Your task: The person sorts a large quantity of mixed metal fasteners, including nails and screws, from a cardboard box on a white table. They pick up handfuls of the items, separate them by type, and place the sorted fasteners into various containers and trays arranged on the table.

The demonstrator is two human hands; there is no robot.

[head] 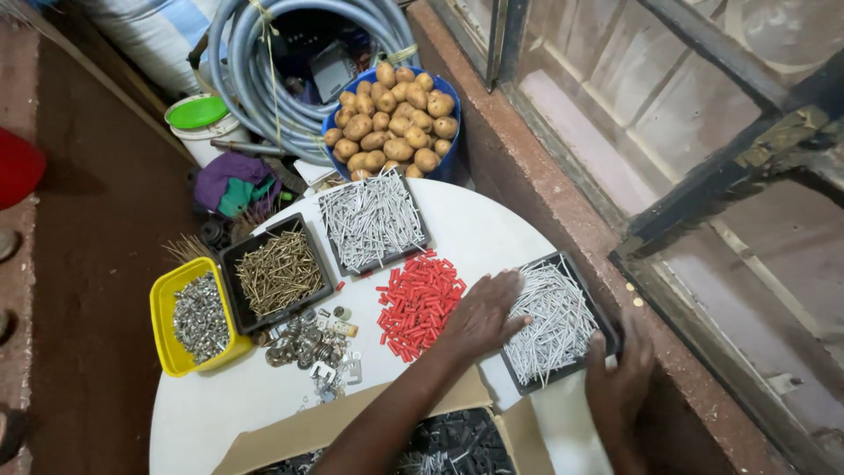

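Note:
My left hand [482, 315] rests palm down on the left edge of a black tray [594, 297] full of silver nails, fingers spread over the nails. My right hand [621, 378] grips the same tray at its near right corner, at the rim of the round white table [479, 230]. A heap of red plastic wall plugs [418, 301] lies loose just left of my left hand. Further left sit a black tray of silver nails [372, 220], a black tray of brass-coloured screws [278, 273] and a yellow tub of small silver fasteners [199, 317].
Loose metal washers and brackets [315, 345] lie near the table's front. A cardboard box [413, 440] with dark parts sits below my arms. Beyond the table stand a blue basin of potatoes [392, 119], coiled grey hose [264, 79] and a white bucket [204, 127]. A brick sill and window frame run along the right.

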